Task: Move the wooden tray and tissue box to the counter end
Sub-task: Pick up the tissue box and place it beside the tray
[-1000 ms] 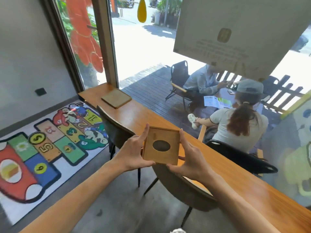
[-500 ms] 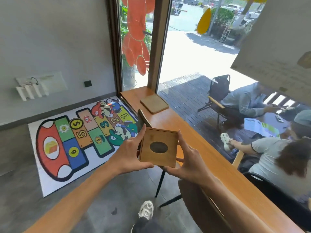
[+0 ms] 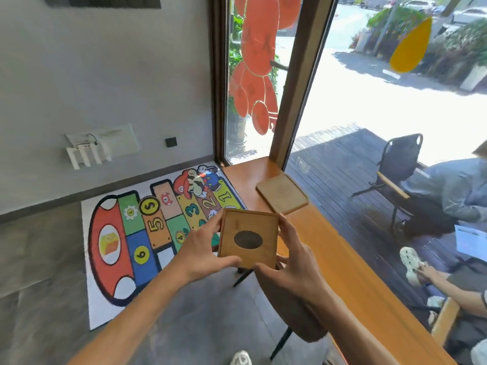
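- Both hands are clamped on the tissue box, left hand and right hand on opposite sides, carried in the air beside the counter.
- It's a square, smooth wooden box with a dark oval slot on top.
- Looks like the carry step; next it probably needs setting down flat.
- The flat wooden tray with rounded corners already sits near the counter end.

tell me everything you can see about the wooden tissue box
The tissue box is a square, light brown wooden case with a dark oval opening in its top face; no tissue shows. It is held in the air beside the counter, top tilted toward the camera, gripped by the left hand and the right hand on opposite sides.
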